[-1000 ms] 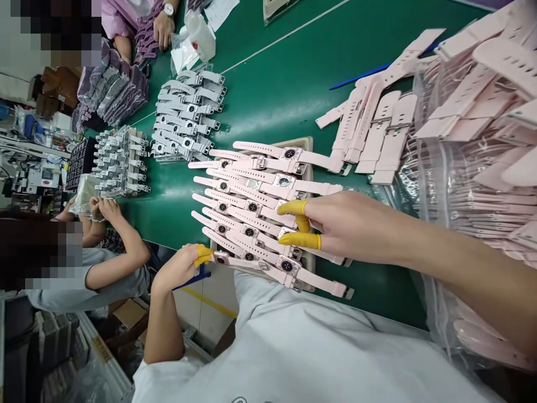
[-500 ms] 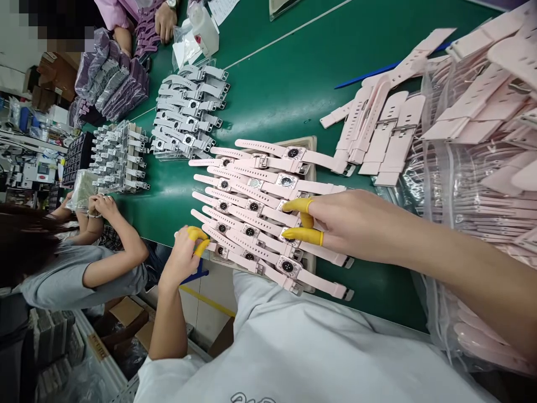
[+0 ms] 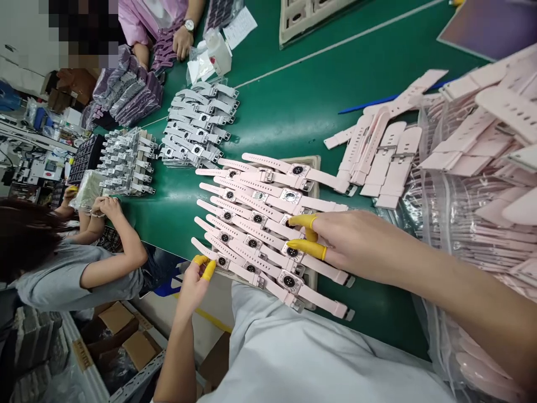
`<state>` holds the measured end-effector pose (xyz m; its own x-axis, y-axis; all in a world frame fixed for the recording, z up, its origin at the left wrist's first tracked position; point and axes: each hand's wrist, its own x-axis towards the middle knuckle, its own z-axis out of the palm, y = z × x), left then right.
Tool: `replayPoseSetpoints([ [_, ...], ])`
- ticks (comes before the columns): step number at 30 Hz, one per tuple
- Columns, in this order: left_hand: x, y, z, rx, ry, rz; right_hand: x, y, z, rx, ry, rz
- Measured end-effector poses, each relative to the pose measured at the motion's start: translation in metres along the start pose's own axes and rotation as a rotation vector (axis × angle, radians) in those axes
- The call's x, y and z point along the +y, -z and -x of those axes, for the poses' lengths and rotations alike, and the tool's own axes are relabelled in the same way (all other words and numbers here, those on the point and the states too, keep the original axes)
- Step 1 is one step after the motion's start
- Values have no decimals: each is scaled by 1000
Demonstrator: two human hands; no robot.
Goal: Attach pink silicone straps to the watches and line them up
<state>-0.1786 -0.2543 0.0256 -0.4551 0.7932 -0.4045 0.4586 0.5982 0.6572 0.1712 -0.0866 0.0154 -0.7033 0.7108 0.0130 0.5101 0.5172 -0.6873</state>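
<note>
Pink smartwatches [image 3: 290, 281] lie in slanting rows in a shallow tray [image 3: 315, 164] on the green worktop [image 3: 289, 112], in front of the person's body. Most lie back up, with their dark round sensors showing, and their straps overlap neighbours and overhang the tray on both sides, probably because laid-out straps are too long for it and a shared slant lets the rows nest. The left hand [image 3: 193, 288] is at the tray's near left corner, its yellow finger cots [image 3: 208, 271] close together by the case and strap of the endmost watch; whether they pinch it cannot be told. The right hand [image 3: 346, 238] reaches in from the far side, thumb and finger parted by a modest gap, their tips down on two watches in the right-hand column, perhaps to steady them or even out their line. The finger cots presumably spare the pale finish from marks. Beyond the right forearm, loose pink straps [image 3: 356, 151] lie just beside the tray, next to a clear plastic bag [image 3: 436, 218] packed with more, seemingly placed within easy reach. Left of the tray, grey-strapped watches [image 3: 197, 134] are stacked in similar rows, and farther along, a co-worker's hands [image 3: 109, 207] are near another stack.
</note>
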Motion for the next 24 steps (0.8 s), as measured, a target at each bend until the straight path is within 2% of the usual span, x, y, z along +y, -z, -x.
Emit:
replayPoseSetpoints([
  [3, 0, -1, 4, 5, 69, 272, 1, 2, -1, -41, -23, 16],
  [5, 1, -7, 9, 67, 57, 518, -1, 5, -1, -56, -36, 36],
  [8, 6, -30, 21, 228, -38, 863, -4, 9, -2, -63, -30, 49],
  [10, 12, -51, 31, 280, -88, 1010, -5, 10, -1, -59, -19, 43],
  [12, 18, -73, 42, 249, -103, 1108, -6, 9, 0, -49, -15, 43],
  [14, 22, -92, 50, 165, -78, 1197, -5, 7, 1, -33, -22, 52],
  [17, 26, -113, 54, 76, -17, 1312, -3, 4, 2, -7, -40, 87],
  [21, 33, -118, 50, 64, 48, 1381, -2, 6, 3, 37, -84, 56],
  [24, 40, -110, 46, 35, 71, 1403, -2, 8, 5, 217, -142, -137],
])
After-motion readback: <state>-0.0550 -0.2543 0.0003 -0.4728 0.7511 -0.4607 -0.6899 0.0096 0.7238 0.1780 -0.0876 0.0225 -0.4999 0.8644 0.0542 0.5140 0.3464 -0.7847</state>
